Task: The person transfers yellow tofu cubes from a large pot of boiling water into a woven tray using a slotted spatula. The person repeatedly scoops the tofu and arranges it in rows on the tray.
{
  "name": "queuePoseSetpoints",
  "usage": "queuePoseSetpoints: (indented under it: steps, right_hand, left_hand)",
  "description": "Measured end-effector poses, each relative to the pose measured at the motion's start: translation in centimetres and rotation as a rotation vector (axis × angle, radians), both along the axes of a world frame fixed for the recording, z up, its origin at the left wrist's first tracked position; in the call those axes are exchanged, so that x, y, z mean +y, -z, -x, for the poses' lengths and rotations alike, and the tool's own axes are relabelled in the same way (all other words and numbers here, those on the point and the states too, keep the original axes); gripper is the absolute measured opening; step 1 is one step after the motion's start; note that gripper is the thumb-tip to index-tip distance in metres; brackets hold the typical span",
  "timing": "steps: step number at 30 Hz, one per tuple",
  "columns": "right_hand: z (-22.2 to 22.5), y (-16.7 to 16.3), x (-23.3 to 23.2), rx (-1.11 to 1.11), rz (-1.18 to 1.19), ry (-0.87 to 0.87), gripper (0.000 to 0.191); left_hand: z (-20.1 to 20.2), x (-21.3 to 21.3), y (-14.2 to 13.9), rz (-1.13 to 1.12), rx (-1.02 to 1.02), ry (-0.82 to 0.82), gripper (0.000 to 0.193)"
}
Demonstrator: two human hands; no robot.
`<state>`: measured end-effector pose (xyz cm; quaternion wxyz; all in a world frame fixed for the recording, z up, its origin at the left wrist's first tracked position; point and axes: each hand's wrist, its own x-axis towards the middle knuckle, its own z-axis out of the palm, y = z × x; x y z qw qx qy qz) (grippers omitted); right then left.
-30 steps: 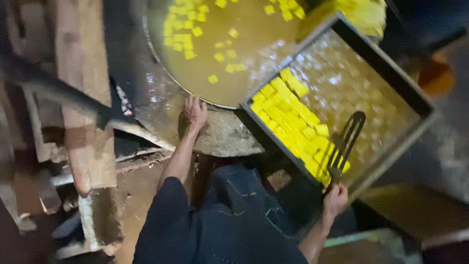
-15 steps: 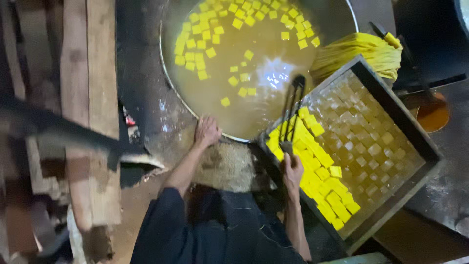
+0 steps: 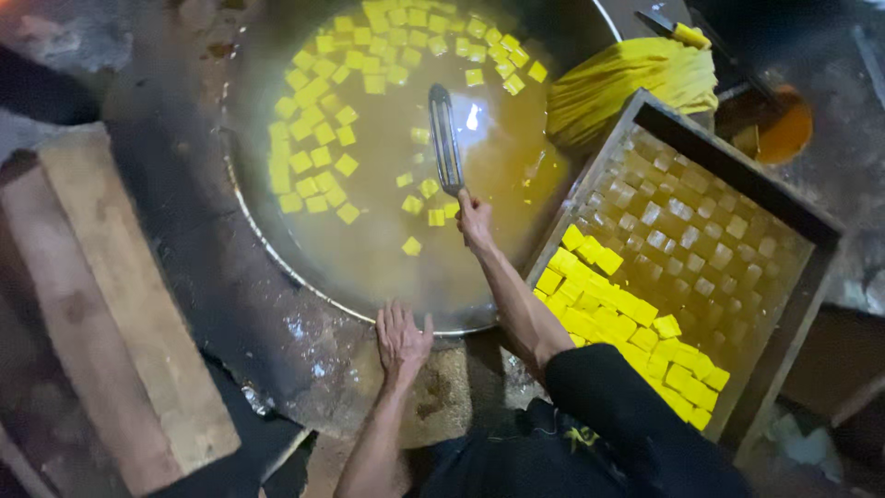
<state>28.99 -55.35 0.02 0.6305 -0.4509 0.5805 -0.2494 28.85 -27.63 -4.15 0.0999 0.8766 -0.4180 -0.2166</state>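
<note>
— How many big things can you count from up here?

— I see one big round pan [image 3: 277, 249] full of brown liquid, one wooden tray [image 3: 820, 231], one long metal skimmer [image 3: 445, 138] and one yellow cloth [image 3: 636, 83]. There is one small bowl [image 3: 784, 124] of orange stuff too.

— And your hands?

— Two. My left hand [image 3: 402, 337] and my right hand [image 3: 474, 219].

— How many yellow cubes?

— Too many to count! Dozens of yellow cubes [image 3: 318, 157] float in the pan, and dozens more, stacked cubes [image 3: 608, 304], sit in the tray.

— Any wood?

— Two planks [image 3: 120, 314], side by side.
</note>
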Motion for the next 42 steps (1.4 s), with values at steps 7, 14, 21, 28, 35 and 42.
queuePoseSetpoints:
  steps: [7, 14, 21, 28, 35, 42]
  right_hand:
    - [0.8, 3.9, -6.2, 0.187, -0.032, 0.111, 0.045]
    - [-0.1, 8.6, -15.8, 0.422, 0.043, 0.095, 0.038]
    - [-3.2, 11.6, -22.4, 0.345, 0.373, -0.082, 0.031]
    - [-3.2, 13.2, -9.6, 0.368, 0.495, -0.398, 0.038]
    - [-6.3, 12.9, -5.5, 0.745, 0.627, -0.908, 0.045]
    - [-20.8, 15.4, -7.4, 0.628, 0.67, -0.851, 0.062]
  left_hand:
    - [-0.1, 0.4, 1.8, 0.133, -0.004, -0.003, 0.079]
    - [-1.0, -0.2, 3.2, 0.212, -0.009, -0.031, 0.092]
    - [-3.0, -0.9, 3.8, 0.017, 0.171, -0.06, 0.096]
    - [-3.3, 0.0, 2.7, 0.154, 0.191, -0.114, 0.095]
    - [-4.0, 0.0, 2.0, 0.082, 0.225, -0.1, 0.095]
    - [-4.8, -0.1, 2.7, 0.19, 0.228, -0.138, 0.09]
